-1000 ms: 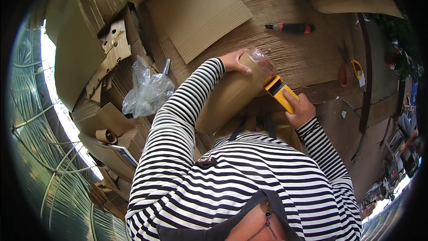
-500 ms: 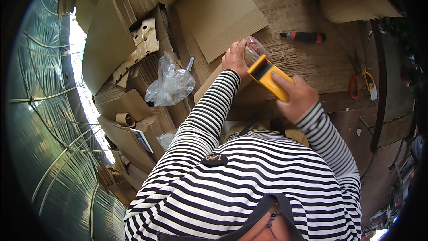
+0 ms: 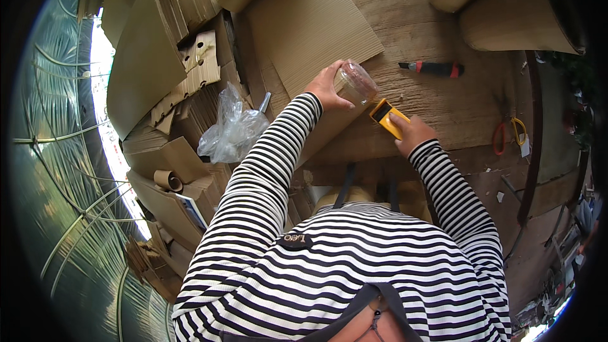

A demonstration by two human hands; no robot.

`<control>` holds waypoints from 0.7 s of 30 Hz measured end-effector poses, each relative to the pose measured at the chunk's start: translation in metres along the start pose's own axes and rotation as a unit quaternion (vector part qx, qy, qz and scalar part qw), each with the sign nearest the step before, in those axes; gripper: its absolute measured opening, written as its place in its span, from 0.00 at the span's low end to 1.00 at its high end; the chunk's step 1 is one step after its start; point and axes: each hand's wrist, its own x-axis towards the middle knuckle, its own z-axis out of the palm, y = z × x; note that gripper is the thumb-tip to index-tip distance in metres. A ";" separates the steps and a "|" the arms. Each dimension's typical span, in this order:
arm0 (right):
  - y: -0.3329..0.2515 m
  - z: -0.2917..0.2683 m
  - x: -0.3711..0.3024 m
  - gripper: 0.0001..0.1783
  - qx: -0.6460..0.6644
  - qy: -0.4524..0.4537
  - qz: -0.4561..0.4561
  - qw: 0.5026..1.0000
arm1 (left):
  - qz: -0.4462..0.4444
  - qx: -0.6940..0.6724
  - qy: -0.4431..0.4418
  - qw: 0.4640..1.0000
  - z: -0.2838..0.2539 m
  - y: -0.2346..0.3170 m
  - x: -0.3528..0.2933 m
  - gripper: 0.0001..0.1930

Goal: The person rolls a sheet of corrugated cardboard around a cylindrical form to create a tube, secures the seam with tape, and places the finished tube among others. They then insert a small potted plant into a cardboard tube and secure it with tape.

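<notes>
In my left hand [image 3: 329, 87] is a clear, shiny cylinder [image 3: 358, 81], brownish-red inside; whether it is a tape roll or a jar I cannot tell. The fingers and thumb press around its left side. My right hand [image 3: 415, 133] grips a yellow hand tool [image 3: 387, 118] with a dark opening in its head. That head points up and left, just short of the cylinder's lower right. A black and red utility knife [image 3: 437, 69] lies on the wooden table [image 3: 437, 101] beyond both hands. Flat corrugated cardboard [image 3: 310, 22] lies past my left hand.
To the left, a crumpled clear plastic bag [image 3: 233, 128] rests on stacked cardboard [image 3: 190, 158]. Scissors with red and yellow handles [image 3: 508, 136] lie at the right. Two curved cardboard pieces [image 3: 506, 16] stand at the far right. Green sheeting [image 3: 69, 171] hangs along the left.
My right hand has drawn the yellow tool down and away from the cylinder. My left hand has shifted slightly left with the cylinder, which now shows more fully.
</notes>
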 end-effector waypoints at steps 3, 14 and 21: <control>-0.012 -0.002 0.012 0.34 -0.001 0.028 -0.010 1.000 | -0.002 -0.037 -0.024 0.999 -0.009 -0.013 0.011 0.62; 0.026 0.020 -0.146 0.38 0.023 0.135 0.053 0.989 | 0.222 -0.226 -0.135 0.939 0.115 -0.003 0.026 0.53; -0.037 -0.023 -0.076 0.37 0.033 0.104 0.009 0.994 | 0.039 0.097 0.034 0.994 0.065 0.043 -0.041 0.62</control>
